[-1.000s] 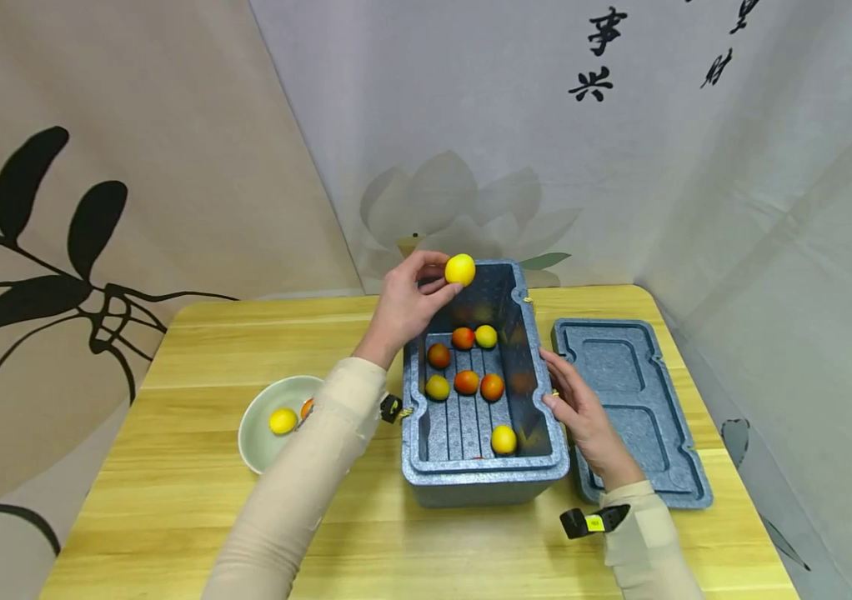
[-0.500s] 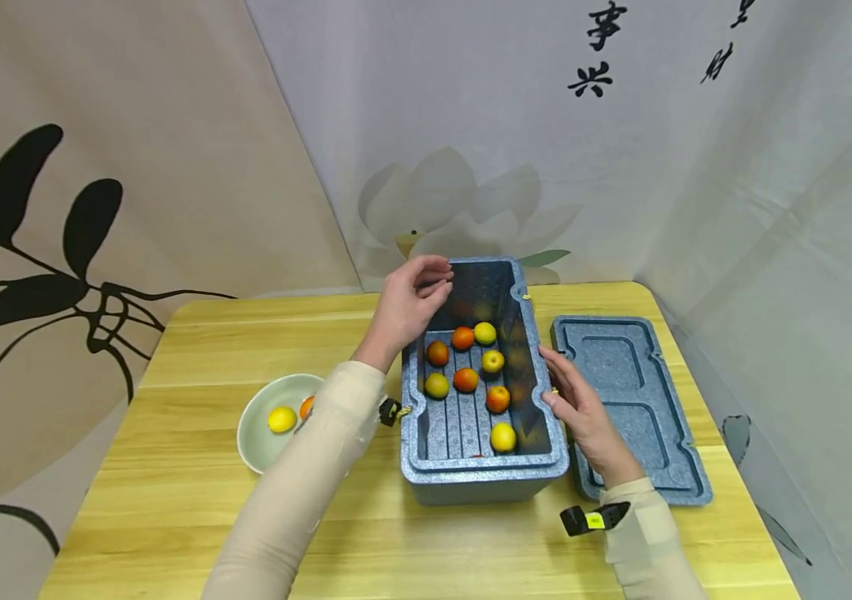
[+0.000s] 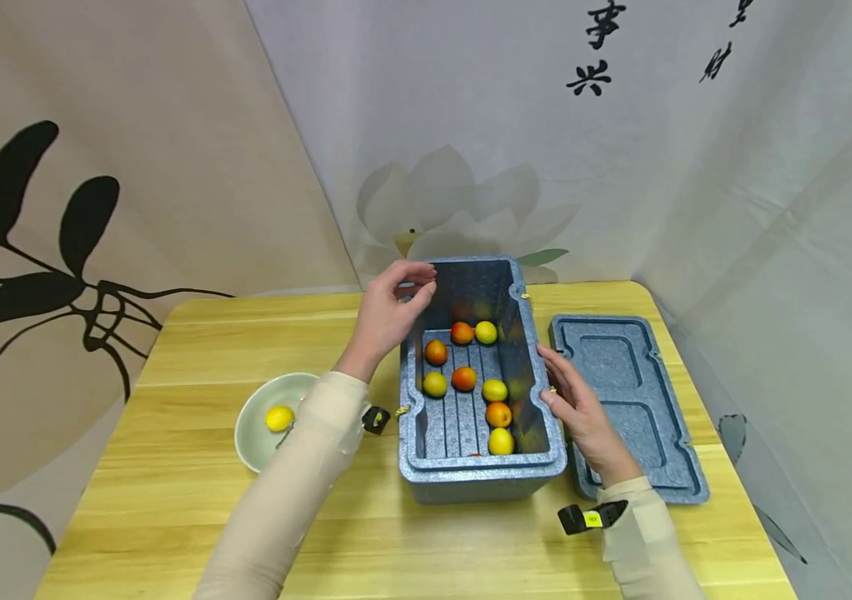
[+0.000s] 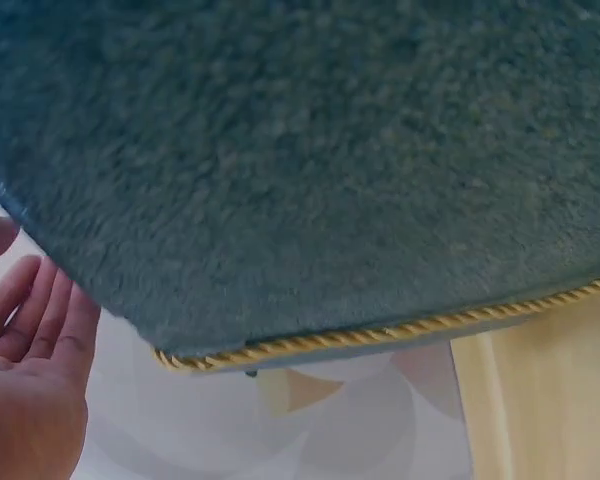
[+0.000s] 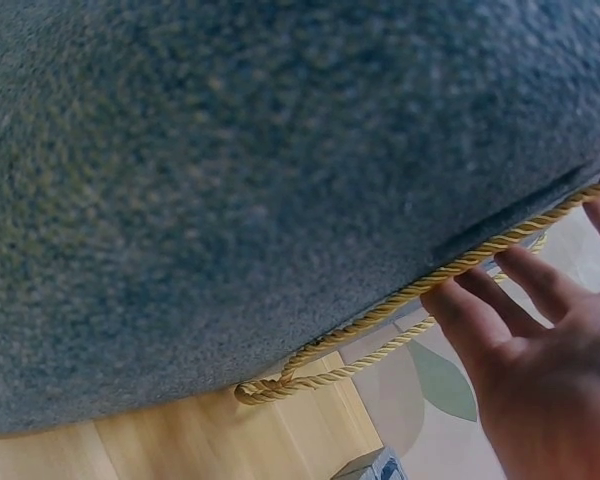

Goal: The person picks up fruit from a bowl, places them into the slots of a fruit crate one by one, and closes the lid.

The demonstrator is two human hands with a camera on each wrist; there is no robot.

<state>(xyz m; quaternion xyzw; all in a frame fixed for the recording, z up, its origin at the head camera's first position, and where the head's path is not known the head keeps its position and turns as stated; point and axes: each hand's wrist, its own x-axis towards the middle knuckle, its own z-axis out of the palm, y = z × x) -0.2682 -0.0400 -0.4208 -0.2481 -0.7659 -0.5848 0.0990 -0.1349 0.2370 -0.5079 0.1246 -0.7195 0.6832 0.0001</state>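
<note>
A grey speckled foam box (image 3: 483, 478) stands without its lid, with several small round fruits inside, some yellow and some orange-red. A yellow fruit (image 3: 494, 390) lies near its right wall, beside an orange fruit (image 3: 498, 414). My left hand (image 3: 388, 312) hovers over the box's far left rim, fingers loosely bent and nothing between them. In the left wrist view, the fingers show past the box's wall (image 4: 310, 170). My right hand (image 3: 579, 408) rests against the right rim; its fingertips touch the wall by a yellow rope (image 5: 410, 295) in the right wrist view.
Left of the box, a pale green bowl (image 3: 246, 429) holds a yellow fruit (image 3: 279, 418), partly hidden by my left sleeve. The grey lid (image 3: 632, 392) lies right of the box on the wooden table (image 3: 171, 500). A printed cloth (image 3: 471, 100) hangs behind.
My left hand has let go of a yellow fruit, which dropped into the box and came to lie among the others near the right wall. The hand then moved left. My right hand stayed put.
</note>
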